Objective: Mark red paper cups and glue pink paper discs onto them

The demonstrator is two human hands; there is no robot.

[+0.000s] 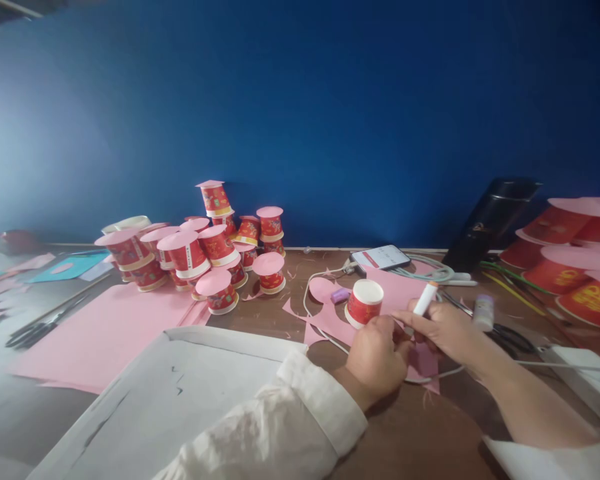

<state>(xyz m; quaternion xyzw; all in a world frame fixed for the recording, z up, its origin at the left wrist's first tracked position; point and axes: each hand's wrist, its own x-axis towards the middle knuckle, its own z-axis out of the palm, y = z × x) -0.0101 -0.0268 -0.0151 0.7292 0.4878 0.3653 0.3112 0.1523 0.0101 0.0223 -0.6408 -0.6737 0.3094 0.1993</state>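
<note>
Pink paper (100, 333) is lying across the left of the table (420, 433), with a white board (180, 393) sitting in front of it and overlapping its near edge. Stacked cups (190, 253), red with pink discs on top, are crowding the far edge of the sheet, and more cups (570, 267) are lying on their sides at the far right. Near the middle, a pink scrap (325, 320) with cut-out curves is spreading under both hands. The left hand (377, 357) is curling closed on the scrap, its fingers hidden, so I cannot tell whether it is pinching anything. The right hand (450, 330) is gripping a white glue stick (425, 298), which is poking up and away from the fingers. A single cup (363, 302) is standing mouth up just beyond the left hand, close to the stick's tip but apart from it. A phone (380, 257) is lying behind the cup, and a small bottle (484, 312) is standing just right of the right hand.
</note>
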